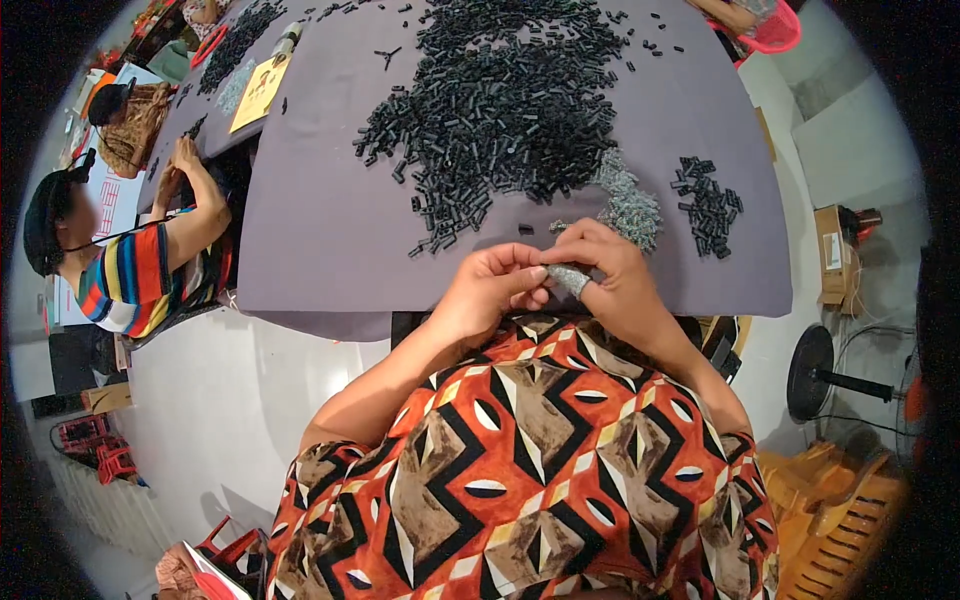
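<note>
Our left hand [495,287] and right hand [612,268] curl closed, fingertips together; we cannot tell what they pinch. Black pieces [520,115] heap beyond on the tabletop [325,215], and print marks a yellow card [258,95].

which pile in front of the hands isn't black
The silvery pile beyond the right hand; the large pile left of it and small pile right of it are black.

1. The view is from the person's head, looking down and forward
2. The shirt [535,470] is nearest, below; the left hand [492,285] and the right hand [612,268] are close, at the middle
3. The table [330,200] goes away toward the top
4. The lens is very wide, so the rim is round and dark
</note>
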`<action>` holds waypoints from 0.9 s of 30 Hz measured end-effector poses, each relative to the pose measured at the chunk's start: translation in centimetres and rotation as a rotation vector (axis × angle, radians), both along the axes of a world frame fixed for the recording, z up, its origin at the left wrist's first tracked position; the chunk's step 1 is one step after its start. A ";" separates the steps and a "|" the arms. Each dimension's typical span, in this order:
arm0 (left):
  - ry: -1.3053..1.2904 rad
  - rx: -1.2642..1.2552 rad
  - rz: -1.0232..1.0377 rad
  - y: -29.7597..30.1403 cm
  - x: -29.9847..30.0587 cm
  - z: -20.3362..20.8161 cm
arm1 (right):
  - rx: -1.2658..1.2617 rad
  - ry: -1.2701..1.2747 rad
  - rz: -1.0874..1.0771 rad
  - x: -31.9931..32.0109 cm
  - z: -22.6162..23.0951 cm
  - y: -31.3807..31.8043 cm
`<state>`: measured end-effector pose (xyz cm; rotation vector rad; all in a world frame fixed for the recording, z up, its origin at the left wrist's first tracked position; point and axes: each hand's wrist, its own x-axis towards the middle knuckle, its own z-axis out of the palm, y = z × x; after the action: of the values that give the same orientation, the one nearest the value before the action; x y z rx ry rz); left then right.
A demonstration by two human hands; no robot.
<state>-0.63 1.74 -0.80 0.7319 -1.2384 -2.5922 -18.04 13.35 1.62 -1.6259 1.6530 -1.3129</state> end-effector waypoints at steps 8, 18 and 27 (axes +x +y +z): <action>0.003 -0.035 0.077 0.4 0.1 1.1 | 0.099 -0.068 0.079 0.5 1.6 -0.4; -0.009 0.023 0.002 -1.9 2.2 1.3 | -0.018 -0.019 0.159 0.0 2.1 -2.3; -0.070 -0.055 0.152 -2.5 1.9 1.5 | 0.039 0.672 0.076 0.6 -0.8 -6.2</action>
<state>1.28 -0.79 0.71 0.8762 -1.2180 -2.4208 -17.48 7.18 0.85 -2.2341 1.9252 -0.7159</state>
